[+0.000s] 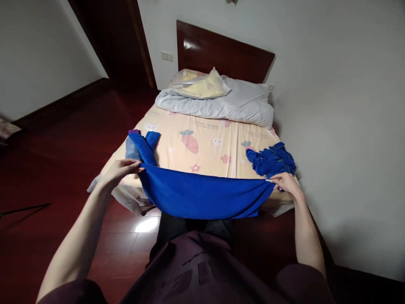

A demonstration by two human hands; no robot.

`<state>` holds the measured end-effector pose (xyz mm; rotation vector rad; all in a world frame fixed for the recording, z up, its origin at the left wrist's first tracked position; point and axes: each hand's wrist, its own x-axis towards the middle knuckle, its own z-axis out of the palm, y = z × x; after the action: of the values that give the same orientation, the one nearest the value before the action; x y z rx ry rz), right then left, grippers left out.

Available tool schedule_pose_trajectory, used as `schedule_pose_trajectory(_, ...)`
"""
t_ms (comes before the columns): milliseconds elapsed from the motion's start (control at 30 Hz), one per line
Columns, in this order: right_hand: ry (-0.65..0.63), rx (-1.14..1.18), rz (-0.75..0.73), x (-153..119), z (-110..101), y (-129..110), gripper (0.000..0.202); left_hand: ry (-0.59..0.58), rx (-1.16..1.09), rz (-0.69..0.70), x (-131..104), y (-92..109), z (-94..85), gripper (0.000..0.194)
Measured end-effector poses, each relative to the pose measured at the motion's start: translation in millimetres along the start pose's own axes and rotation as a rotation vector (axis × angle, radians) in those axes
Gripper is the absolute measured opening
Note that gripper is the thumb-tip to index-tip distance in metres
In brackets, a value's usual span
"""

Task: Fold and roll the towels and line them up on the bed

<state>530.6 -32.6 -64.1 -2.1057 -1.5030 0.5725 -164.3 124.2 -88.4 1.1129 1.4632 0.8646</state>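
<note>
A blue cloth (202, 193) hangs stretched between my two hands, sagging in the middle in front of the bed's near edge. My left hand (124, 169) pinches its left upper corner. At the right upper corner, my right hand (284, 184) grips it between thumb and fingers. Just beyond my left hand lie rolled or folded blue cloths (146, 145) and a grey-blue bundle (131, 148). Past my right hand sits a crumpled pile of blue cloths (274, 160) with thin green edging.
The bed (209, 147) has a cream sheet printed with carrots and bunnies. A grey quilt (218, 103) and a yellow piece of bedding (205, 86) lie near the dark wooden headboard (221, 50). A white wall (341, 126) stands close on the right.
</note>
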Motion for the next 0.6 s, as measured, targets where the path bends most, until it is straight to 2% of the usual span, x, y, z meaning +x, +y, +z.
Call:
schedule_pose_trajectory(67, -0.010, -0.012, 0.047, 26, 5, -13, 0.025, -0.041, -0.009, -0.006, 26, 13, 17.9, 0.046)
schedule_pose_trajectory(167, 0.175, 0.048, 0.042, 62, 12, -31, 0.024, 0.012, -0.056, 0.099, 58, 41, 38.3, 0.033)
schedule_pose_trajectory(267, 0.355, 0.179, -0.033, 86, 13, -39, 0.024, 0.110, -0.108, 0.262, 80, 68, 43.2, 0.024)
schedule_pose_trajectory(333, 0.455, 0.245, -0.109, 94, 14, -39, 0.025, 0.183, -0.101, 0.374, 88, 77, 39.0, 0.028)
schedule_pose_trajectory(400, 0.528, 0.285, -0.190, 96, 16, -35, 0.027, 0.243, -0.070, 0.471, 92, 76, 32.3, 0.037)
schedule_pose_trajectory(500, 0.561, 0.340, -0.283, 92, 26, -22, 0.031, 0.273, 0.000, 0.574, 91, 60, 23.8, 0.046)
schedule_pose_trajectory(567, 0.547, 0.377, -0.320, 89, 39, -8, 0.032, 0.267, 0.076, 0.575, 89, 44, 21.3, 0.047)
schedule_pose_trajectory(600, 0.533, 0.393, -0.329, 87, 47, 0, 0.033, 0.244, 0.121, 0.519, 87, 34, 21.2, 0.046)
